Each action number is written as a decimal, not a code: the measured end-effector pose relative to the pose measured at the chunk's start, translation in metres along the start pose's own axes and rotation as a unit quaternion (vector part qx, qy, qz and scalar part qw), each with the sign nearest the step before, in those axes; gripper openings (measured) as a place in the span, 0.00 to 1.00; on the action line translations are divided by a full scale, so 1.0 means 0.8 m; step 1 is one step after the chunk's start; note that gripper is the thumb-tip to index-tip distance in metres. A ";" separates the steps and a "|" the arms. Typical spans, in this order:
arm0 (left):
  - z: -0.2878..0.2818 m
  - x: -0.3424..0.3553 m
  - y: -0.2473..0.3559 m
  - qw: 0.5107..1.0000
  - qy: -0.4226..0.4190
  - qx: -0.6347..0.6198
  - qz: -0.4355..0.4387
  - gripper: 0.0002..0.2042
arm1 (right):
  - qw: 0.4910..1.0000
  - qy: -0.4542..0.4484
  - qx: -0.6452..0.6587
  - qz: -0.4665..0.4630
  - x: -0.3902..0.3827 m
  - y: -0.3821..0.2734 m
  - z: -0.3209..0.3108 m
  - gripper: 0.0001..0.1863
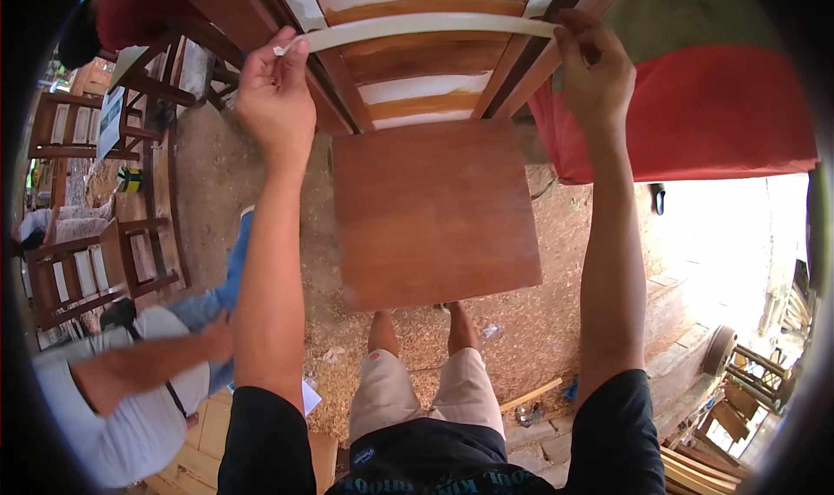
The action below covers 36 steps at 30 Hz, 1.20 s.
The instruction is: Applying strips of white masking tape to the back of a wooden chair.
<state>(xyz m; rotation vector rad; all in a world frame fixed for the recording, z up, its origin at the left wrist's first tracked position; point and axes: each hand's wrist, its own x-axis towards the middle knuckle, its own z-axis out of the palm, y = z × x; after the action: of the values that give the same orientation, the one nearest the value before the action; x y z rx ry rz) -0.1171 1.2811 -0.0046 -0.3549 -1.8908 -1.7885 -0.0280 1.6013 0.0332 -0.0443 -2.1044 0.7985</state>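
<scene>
A pale narrow strip of tape point(426, 22) is stretched in a shallow arc across the back of a brown wooden chair point(434, 213), whose back has brown slats with white patches between them and dark side posts. My left hand point(276, 104) pinches the strip's left end beside the chair's left post. My right hand point(599, 78) grips its other end by the right post, fingers curled. The square seat sits below the strip, above my legs. Whether the strip touches the slats along its middle I cannot tell.
Another person point(130, 399) in a pale top and jeans is at lower left, near my left arm. Stacked wooden chairs point(87, 269) line the left. A red cloth point(686, 122) covers something at right. Wood shavings litter the floor, with boards point(695, 465) at lower right.
</scene>
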 end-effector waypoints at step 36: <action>0.021 0.012 -0.010 0.997 0.069 0.029 -0.033 0.10 | 0.992 -0.005 -0.036 0.124 0.012 0.025 0.028 0.11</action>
<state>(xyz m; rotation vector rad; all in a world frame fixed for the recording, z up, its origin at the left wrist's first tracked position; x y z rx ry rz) -0.1323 1.2953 -0.0061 -0.1445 -1.8725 -1.7491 -0.0555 1.6082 0.0195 -0.3483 -2.1626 0.8687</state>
